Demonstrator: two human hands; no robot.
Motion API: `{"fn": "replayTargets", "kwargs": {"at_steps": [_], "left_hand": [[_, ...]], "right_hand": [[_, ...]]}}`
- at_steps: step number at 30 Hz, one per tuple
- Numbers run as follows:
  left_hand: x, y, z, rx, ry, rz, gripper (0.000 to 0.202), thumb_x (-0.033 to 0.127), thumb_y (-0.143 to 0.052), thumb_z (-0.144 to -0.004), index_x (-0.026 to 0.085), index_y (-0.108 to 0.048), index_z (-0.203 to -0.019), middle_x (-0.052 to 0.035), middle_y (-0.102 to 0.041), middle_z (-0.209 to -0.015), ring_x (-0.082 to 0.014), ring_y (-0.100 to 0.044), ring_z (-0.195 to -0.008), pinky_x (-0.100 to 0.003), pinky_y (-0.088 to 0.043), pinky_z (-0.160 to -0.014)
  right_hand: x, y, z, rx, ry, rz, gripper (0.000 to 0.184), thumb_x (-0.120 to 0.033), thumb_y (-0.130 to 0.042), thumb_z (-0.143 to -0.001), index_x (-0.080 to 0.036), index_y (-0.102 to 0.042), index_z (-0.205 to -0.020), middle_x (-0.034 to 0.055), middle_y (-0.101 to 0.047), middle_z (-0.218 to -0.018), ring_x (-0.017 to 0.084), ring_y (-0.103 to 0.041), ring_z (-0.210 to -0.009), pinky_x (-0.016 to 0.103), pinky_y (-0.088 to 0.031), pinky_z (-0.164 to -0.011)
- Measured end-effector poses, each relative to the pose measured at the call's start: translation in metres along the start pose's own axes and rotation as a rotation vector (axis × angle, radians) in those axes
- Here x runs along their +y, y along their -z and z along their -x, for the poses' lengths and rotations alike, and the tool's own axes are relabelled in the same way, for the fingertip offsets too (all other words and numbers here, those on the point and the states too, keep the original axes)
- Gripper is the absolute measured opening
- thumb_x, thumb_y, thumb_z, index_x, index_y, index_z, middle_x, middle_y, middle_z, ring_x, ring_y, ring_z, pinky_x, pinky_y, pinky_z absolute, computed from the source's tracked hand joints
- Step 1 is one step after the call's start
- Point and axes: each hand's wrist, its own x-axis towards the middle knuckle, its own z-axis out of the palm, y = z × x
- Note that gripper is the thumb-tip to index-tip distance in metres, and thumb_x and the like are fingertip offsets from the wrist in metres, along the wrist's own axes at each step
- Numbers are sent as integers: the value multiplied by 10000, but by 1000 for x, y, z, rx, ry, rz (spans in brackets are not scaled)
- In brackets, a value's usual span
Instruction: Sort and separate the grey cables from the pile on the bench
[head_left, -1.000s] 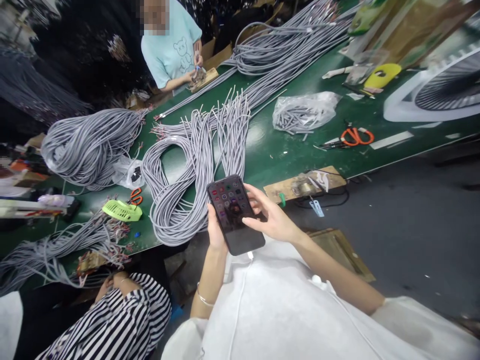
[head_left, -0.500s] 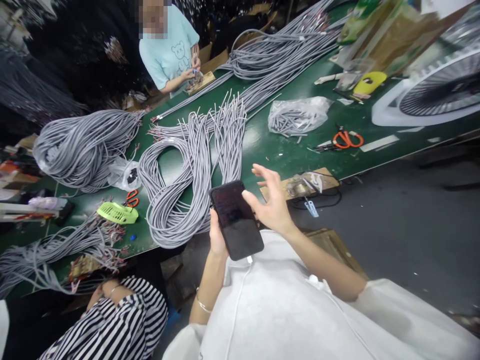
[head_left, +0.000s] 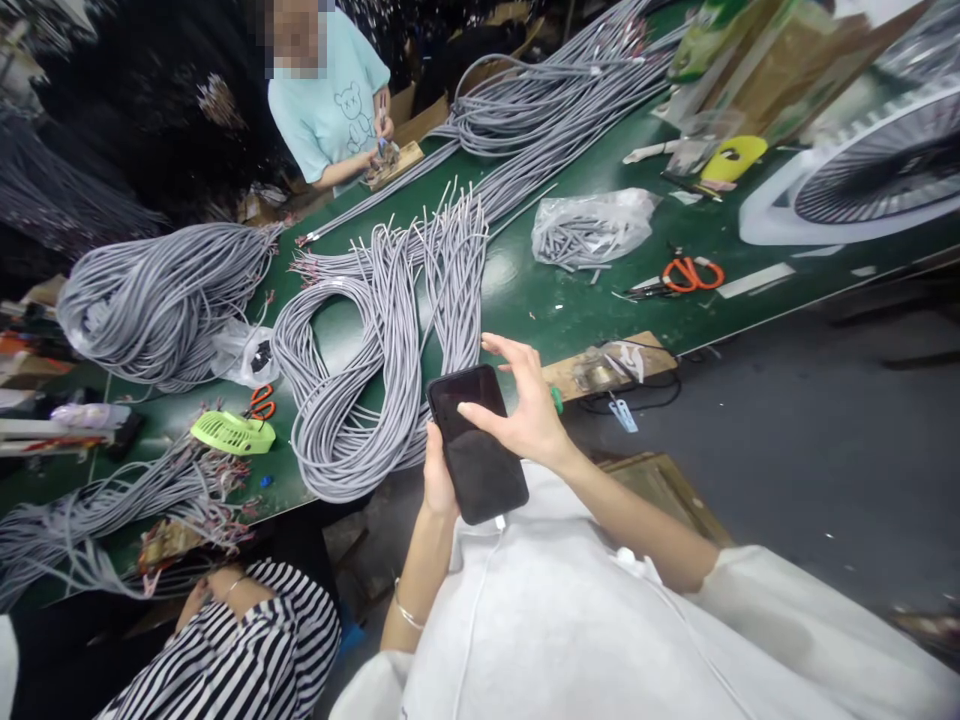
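A black smartphone (head_left: pixel 484 455) with a dark screen lies tilted in my left hand (head_left: pixel 439 475), which grips it along its left edge. A white cable (head_left: pixel 480 590) is plugged into its lower end and runs down over my white top. My right hand (head_left: pixel 525 410) hovers over the phone's upper part, thumb above the screen and fingers spread apart, holding nothing. Whether the thumb touches the glass I cannot tell. Just beyond the phone, bundles of grey cables (head_left: pixel 397 330) lie on the green table (head_left: pixel 510 310).
Orange-handled scissors (head_left: pixel 690 275) and a plastic bag of short grey pieces (head_left: pixel 592 230) lie to the right, near a white fan (head_left: pixel 780 205). A wooden board (head_left: pixel 652 352) juts over the table edge. One co-worker (head_left: pixel 330 100) stands across; another's striped sleeve (head_left: pixel 240 640) is at lower left.
My right hand has moved left, bringing its thumb farther over the phone screen. The phone stays in my left hand. The whole view has shifted slightly.
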Motion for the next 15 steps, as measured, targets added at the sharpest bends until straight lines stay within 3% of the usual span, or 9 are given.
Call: {"fn": "replayTargets", "kwargs": {"at_steps": [7, 11, 15], "left_hand": [[4, 1, -5, -72, -34, -57, 511, 557, -518, -836, 134, -683, -1069, -131, -694, -1118, -318, -539, -1212, -451, -415, -1042], [11, -7, -4, -166, 76, -78, 688, 663, -365, -848, 89, -672, -1070, -180, -681, -1123, -341, -536, -1209, -486, -415, -1027], [18, -17, 0, -157, 163, -87, 779, 668, -203, -878, 74, -656, -1098, -194, -676, -1123, -344, -546, -1198, -501, -418, -1018]], "right_hand": [[14, 8, 9, -86, -179, -238, 561, -384, -605, -782, -253, -426, -1298, 80, -573, -1141, 242, -538, -1075, 396, -477, -871], [16, 11, 20, -139, -241, -292, 564, -345, -611, -758, -239, -449, -1287, 83, -575, -1131, 226, -553, -1033, 363, -485, -840], [8, 14, 25, -181, -313, -353, 563, -331, -620, -749, -238, -454, -1279, 79, -556, -1120, 150, -550, -772, 280, -508, -641]]}}
